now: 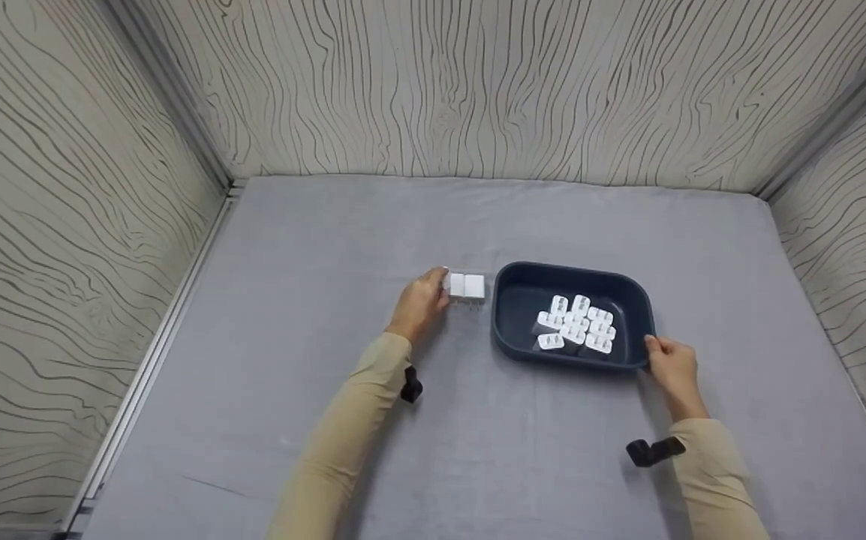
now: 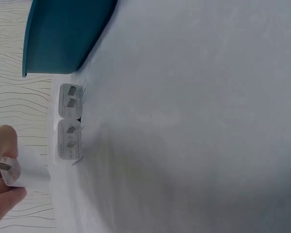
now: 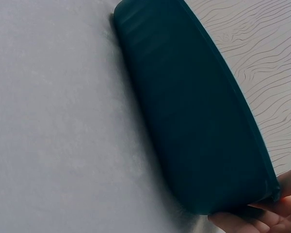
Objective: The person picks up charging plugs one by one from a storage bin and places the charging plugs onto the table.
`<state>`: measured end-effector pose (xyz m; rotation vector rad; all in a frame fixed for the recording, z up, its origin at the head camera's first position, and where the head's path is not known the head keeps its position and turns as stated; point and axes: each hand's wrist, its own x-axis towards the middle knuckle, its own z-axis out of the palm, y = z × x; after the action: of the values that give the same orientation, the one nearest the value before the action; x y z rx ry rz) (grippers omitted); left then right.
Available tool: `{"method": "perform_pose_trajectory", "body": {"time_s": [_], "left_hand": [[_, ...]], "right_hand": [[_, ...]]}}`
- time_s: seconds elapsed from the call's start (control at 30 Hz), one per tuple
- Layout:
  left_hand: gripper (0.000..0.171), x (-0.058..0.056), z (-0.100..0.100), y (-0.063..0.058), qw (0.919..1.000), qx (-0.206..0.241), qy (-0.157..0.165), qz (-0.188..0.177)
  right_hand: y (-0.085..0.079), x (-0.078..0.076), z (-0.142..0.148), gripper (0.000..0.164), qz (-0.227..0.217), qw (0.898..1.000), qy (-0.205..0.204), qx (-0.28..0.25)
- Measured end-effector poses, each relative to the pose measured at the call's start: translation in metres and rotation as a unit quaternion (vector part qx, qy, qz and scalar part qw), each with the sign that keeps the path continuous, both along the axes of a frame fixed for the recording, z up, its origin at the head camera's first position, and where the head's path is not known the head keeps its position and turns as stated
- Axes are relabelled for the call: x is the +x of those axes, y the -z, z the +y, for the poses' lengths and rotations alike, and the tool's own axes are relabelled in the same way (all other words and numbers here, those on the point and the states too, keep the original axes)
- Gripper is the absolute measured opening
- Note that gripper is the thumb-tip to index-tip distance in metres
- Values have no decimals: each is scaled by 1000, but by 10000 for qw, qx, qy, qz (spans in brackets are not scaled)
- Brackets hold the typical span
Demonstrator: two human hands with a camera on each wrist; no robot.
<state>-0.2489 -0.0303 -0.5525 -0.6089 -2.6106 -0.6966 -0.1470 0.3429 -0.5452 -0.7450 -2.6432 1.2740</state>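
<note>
My left hand pinches a white plug adapter between thumb and fingers, one metal prong showing in the left wrist view. Beside it, two more white adapters stand side by side on the cloth, with their pronged faces turned toward my body. To the right of them is a dark blue tub with rounded corners. Several white adapters lie inside it, prongs up, bunched toward the right. At the tub's near right corner my right hand grips the rim, thumb on top and fingers underneath.
A grey cloth covers the table. Wood-grain patterned panels rise at the back and both sides, with a metal rail along the left edge. Black camera mounts are strapped to both wrists.
</note>
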Motion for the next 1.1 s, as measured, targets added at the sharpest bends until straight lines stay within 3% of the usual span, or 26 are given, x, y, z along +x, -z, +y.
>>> {"method": "perform_pose_trajectory", "body": {"time_s": [0.23, 0.43, 0.73, 0.9, 1.1], "left_hand": [[27, -4, -4, 2, 9997, -162, -80, -169], [26, -7, -7, 8, 9989, -466, -12, 90], [19, -10, -6, 15, 9946, -1029, -86, -77], [22, -12, -6, 17, 9928, -1180, 88, 208], [23, -15, -8, 21, 9825, -1739, 141, 657]], "right_hand": [[0, 1, -1, 37, 19, 10000, -46, 68], [0, 2, -1, 32, -8, 10000, -45, 15], [-2, 2, -1, 36, -420, 9990, -47, -157], [-4, 3, 0, 33, -428, 9990, 39, -109], [-2, 3, -1, 31, -265, 9996, 83, -109]]}}
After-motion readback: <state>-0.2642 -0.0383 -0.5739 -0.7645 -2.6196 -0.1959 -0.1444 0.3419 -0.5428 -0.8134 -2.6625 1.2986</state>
